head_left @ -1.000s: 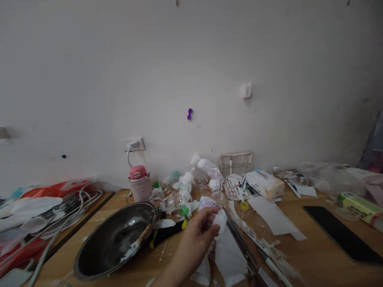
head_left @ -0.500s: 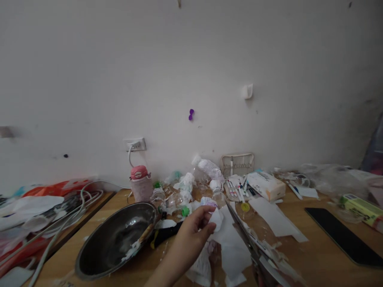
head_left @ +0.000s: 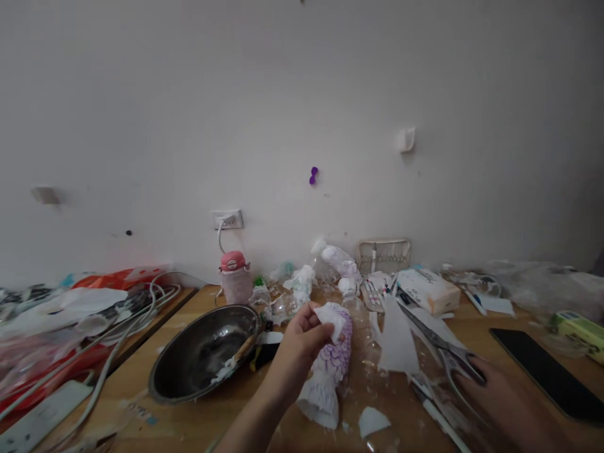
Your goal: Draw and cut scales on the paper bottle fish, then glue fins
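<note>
My left hand point(head_left: 304, 336) pinches a small cut piece of white paper point(head_left: 331, 316) between thumb and fingers. Just below and behind it lies a white paper fish point(head_left: 338, 358) with purple scales drawn on it and a flared tail. On the right, my right hand point(head_left: 500, 396), a little blurred, grips a pair of scissors point(head_left: 438, 343) by the handles. Their blades point up and left, over or against a larger sheet of white paper point(head_left: 399, 343); whether they touch it I cannot tell. A paper scrap point(head_left: 374, 421) rests near the front edge.
Left of my left hand stands a dark pan point(head_left: 163, 377) with a brush in it. Behind are a pink bottle point(head_left: 236, 283), crumpled plastic and tissue, markers and a tissue pack point(head_left: 427, 289). A black phone point(head_left: 542, 371) lies right. Cables point(head_left: 151, 314) cross the left side.
My right hand has carried the scissors to the right, away from my left hand. The larger paper sheet has shifted up and right, leaving the fish uncovered. The view has turned slightly left.
</note>
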`<state>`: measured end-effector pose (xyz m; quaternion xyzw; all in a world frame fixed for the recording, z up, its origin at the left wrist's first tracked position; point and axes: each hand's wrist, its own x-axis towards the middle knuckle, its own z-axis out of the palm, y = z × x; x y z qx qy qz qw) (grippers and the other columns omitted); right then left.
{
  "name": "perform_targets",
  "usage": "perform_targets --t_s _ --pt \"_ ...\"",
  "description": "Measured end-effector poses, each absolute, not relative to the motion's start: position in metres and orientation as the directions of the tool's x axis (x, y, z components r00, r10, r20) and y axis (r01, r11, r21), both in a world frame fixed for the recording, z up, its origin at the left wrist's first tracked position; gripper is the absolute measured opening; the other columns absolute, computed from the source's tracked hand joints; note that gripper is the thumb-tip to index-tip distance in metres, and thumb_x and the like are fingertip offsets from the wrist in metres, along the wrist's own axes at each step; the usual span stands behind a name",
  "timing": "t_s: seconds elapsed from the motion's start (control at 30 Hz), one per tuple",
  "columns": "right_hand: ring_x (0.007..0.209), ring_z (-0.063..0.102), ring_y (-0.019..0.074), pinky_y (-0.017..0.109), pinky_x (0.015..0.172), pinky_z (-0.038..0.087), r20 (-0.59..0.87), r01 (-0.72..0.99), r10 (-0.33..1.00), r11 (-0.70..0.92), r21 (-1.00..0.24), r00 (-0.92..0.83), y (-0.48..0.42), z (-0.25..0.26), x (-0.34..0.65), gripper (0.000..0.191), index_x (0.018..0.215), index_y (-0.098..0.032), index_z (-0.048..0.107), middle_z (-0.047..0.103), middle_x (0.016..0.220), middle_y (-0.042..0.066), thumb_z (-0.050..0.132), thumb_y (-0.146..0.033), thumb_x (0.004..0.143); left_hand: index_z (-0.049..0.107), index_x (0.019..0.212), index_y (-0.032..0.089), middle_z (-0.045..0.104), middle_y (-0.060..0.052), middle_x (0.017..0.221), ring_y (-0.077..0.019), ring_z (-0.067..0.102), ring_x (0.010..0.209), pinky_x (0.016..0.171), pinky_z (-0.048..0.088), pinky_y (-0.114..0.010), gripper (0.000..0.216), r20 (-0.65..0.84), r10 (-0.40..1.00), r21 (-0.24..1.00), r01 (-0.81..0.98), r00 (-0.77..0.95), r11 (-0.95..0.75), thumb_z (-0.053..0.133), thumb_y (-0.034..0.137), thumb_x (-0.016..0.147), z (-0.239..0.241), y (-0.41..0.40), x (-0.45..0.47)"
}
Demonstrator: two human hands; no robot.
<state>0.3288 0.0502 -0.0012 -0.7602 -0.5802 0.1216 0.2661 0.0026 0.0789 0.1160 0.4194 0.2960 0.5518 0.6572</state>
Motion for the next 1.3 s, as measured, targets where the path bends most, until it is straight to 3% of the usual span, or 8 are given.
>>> perform_targets --t_s 0.27,0.5,0.67,0.77,0.87,0.93,1.07,1.3 --pt "0.077 0.069 0.0327 0.04 0.071 0.049 0.123 0.883 0.948 -0.22 -0.414 0.294 0.049 0.009 0.332 0.03 0.071 -0.022 0.064 0.073 0.084 0.019 0.044 -0.044 0.078 0.05 0.082 0.018 0.064 0.004 0.062 -0.0097 0.058 0.058 0.06 0.04 -0.021 0.04 0.068 0.979 0.87 -0.492 0.19 0.036 0.079 0.016 0.055 0.12 0.067 0.006" --pt "0.076 0.068 0.0356 0.038 0.061 0.045 -0.041 0.917 0.947 -0.319 -0.24 0.319 0.05 -0.011 0.349 0.042 0.068 -0.017 0.067 0.073 0.079 0.02 0.046 -0.051 0.082 0.05 0.079 0.018 0.061 0.006 0.06 -0.0062 0.05 0.054 0.056 0.038 -0.018 0.036 0.083 0.976 0.873 -0.487 0.2 0.025 0.078 0.017 0.058 0.122 0.057 0.01" --pt "0.08 0.069 0.034 0.039 0.066 0.046 -0.057 0.922 0.951 -0.307 -0.236 0.302 0.037 0.038 0.313 0.038 0.071 -0.015 0.069 0.073 0.082 0.018 0.046 -0.042 0.086 0.051 0.078 0.017 0.062 0.004 0.062 -0.0065 0.052 0.055 0.055 0.04 -0.018 0.036 0.112 0.967 0.844 -0.536 0.228 0.028 0.081 0.019 0.059 0.135 0.046 0.011" --pt "0.085 0.068 0.0262 0.034 0.071 0.049 0.123 0.831 0.989 0.001 -0.557 0.081 0.017 0.1 0.26 0.038 0.091 -0.022 0.072 0.073 0.093 0.01 0.046 -0.049 0.088 0.05 0.077 0.018 0.063 0.004 0.064 -0.007 0.055 0.058 0.057 0.043 -0.017 0.035 0.152 0.96 0.81 -0.587 0.235 0.016 0.081 0.018 0.06 0.151 0.036 0.018" --pt "0.08 0.067 0.02 0.027 0.067 0.052 0.309 0.535 0.942 0.329 -0.778 -0.13 -0.002 0.158 0.209 0.037 0.1 -0.027 0.073 0.073 0.092 0.005 0.057 -0.055 0.082 0.049 0.075 0.019 0.063 0.004 0.064 -0.0074 0.056 0.058 0.057 0.044 -0.017 0.033 0.224 0.934 0.773 -0.634 0.278 0.003 0.08 0.019 0.063 0.167 0.023 0.027" --pt "0.075 0.066 0.0173 0.024 0.062 0.052 0.467 0.355 0.878 0.473 -0.806 -0.108 -0.01 0.182 0.185 0.032 0.097 -0.027 0.073 0.073 0.089 0.004 0.064 -0.052 0.078 0.048 0.072 0.02 0.062 0.004 0.064 -0.0073 0.056 0.057 0.058 0.045 -0.017 0.033 0.271 0.926 0.747 -0.664 0.263 -0.03 0.08 0.019 0.064 0.173 0.014 0.03" --pt "0.06 0.059 0.0107 0.018 0.055 0.048 0.656 0.272 0.755 0.637 -0.722 -0.026 -0.009 0.19 0.16 0.01 0.077 -0.024 0.073 0.067 0.069 -0.001 0.069 -0.033 0.08 0.048 0.066 0.019 0.058 0.005 0.062 -0.0054 0.054 0.055 0.053 0.044 -0.013 0.033 0.333 0.935 0.77 -0.608 0.124 -0.194 0.081 0.018 0.065 0.175 0.003 0.024" --pt "0.051 0.054 0.0082 0.016 0.049 0.043 0.677 0.295 0.736 0.64 -0.709 0.029 0.007 0.178 0.159 0.014 0.062 -0.02 0.07 0.061 0.055 -0.003 0.069 -0.022 0.076 0.058 0.068 0.016 0.063 0.002 0.06 -0.0079 0.058 0.057 0.053 0.048 -0.014 0.021 0.394 0.913 0.893 -0.278 0.103 -0.354 0.076 0.027 0.071 0.176 0.016 0.006"
